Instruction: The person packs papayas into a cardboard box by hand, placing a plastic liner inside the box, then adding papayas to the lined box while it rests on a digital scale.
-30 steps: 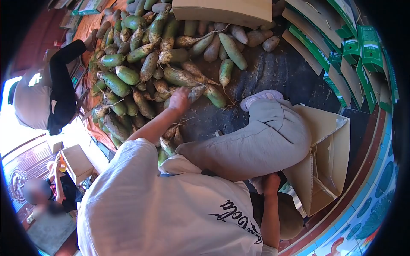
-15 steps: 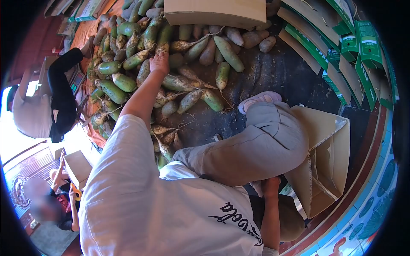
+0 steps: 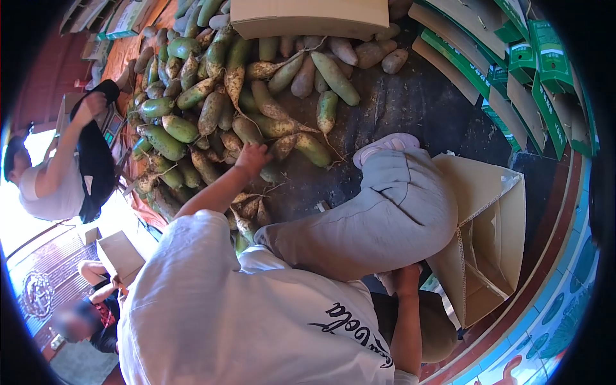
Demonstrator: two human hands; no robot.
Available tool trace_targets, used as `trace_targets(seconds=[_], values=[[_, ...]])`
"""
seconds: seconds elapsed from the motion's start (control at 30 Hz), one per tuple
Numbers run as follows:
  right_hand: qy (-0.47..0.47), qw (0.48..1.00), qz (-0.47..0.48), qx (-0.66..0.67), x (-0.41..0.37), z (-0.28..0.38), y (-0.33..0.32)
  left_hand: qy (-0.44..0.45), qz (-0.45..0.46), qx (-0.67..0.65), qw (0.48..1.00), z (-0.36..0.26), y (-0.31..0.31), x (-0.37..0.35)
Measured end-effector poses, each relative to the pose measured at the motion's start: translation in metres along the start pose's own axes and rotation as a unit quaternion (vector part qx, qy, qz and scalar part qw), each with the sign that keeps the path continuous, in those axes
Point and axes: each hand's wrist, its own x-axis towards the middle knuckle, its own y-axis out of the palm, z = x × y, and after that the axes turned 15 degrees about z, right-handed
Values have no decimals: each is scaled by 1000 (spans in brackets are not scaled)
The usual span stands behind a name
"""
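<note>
My left hand (image 3: 254, 159) reaches into the pile of green radishes (image 3: 164, 142), its fingers curled at the lower end of a brownish-green radish (image 3: 247, 129). Other radishes lie close around it, some with long thin roots. My right hand (image 3: 407, 281) is low beside my bent knee, fingers closed on something pale that is mostly hidden. Next to that hand and knee, an open cardboard box (image 3: 491, 240) lies tilted.
A closed cardboard box (image 3: 311, 18) sits on the pile's far side. Flattened green-and-brown cartons (image 3: 542, 96) stand at the upper right. At left, one person (image 3: 61, 179) bends near the pile; another (image 3: 96, 311) holds a carton (image 3: 120, 255).
My left hand has moved back towards me, from the upper radishes to a lower part of the pile. The person at upper left has raised an arm. My right hand stays put.
</note>
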Motion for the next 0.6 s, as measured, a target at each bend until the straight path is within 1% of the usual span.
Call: trace_targets(seconds=[0.03,0.07,0.13,0.27,0.33,0.43,0.53,0.6], values=[[5,1000,-3,15,-2,1,0,5,1,4,1000,-11,3,-5],[10,999,-5,30,-5,2,1,15,31,6,999,-19,6,-10],[-17,997,-41,70,-6,4,-1,31,87,10,996,-28,5,-17],[-62,997,-40,33,-5,9,-5,31,6,-113,993,-29,25,-19],[-82,995,-50,13,-5,16,-11,34,-40,-178,983,-29,6,-24],[-44,998,-47,19,-4,16,-10,-9,-189,-202,961,-19,-4,-1],[-74,997,-34,-5,-2,7,-9,-113,-184,-201,956,7,-36,13],[-79,995,-54,8,-1,7,-9,-129,-237,-160,949,19,-33,19]])
